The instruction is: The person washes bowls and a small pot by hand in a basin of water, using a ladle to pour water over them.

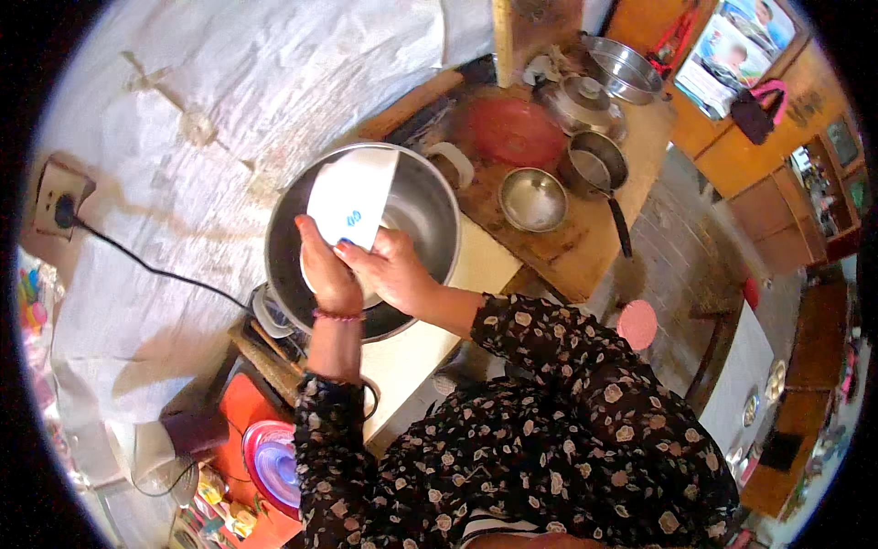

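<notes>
A large, deep metal pot [432, 206] with side handles stands in front of me. Above its opening, both hands are on a white packet [353, 189] that bears a small blue print. My left hand [326, 274], with a bracelet at the wrist, wraps the packet's near left side. From the right, my right hand [398, 274] pinches its lower corner between thumb and fingers. Part of the packet is hidden behind my hands, and whether it is cut open I cannot tell. The pot's near inside is partly covered by my forearms and hands.
Right of the pot, a wooden board [583, 254] carries a metal bowl [534, 199], a saucepan [597, 165], a red lid or plate [514, 130] and a lidded pot [583, 103]. A black cord [158, 271] runs from the wall socket [63, 199]. Plastic basins [264, 439] stand lower left.
</notes>
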A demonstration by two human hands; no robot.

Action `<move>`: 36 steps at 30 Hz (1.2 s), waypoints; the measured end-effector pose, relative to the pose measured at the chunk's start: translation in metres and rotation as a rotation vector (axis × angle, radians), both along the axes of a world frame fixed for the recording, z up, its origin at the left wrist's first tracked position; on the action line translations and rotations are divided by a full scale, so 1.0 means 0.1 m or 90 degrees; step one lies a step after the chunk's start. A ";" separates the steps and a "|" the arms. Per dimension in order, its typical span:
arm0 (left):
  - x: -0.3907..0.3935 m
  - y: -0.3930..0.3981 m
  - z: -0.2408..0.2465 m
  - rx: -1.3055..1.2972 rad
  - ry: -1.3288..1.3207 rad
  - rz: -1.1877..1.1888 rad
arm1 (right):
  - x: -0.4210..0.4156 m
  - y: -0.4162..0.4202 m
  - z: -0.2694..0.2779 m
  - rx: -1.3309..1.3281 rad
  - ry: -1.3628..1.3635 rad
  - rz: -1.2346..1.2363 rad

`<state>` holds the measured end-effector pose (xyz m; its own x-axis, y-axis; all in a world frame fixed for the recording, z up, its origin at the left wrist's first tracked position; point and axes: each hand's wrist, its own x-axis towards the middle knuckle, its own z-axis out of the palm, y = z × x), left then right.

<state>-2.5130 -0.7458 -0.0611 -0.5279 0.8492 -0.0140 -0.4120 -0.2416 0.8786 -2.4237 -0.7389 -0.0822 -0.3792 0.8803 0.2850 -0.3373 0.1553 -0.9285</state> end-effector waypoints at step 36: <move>-0.82 0.29 -1.12 -0.221 1.010 -0.099 | 0.47 0.22 0.72 -0.287 0.080 -0.002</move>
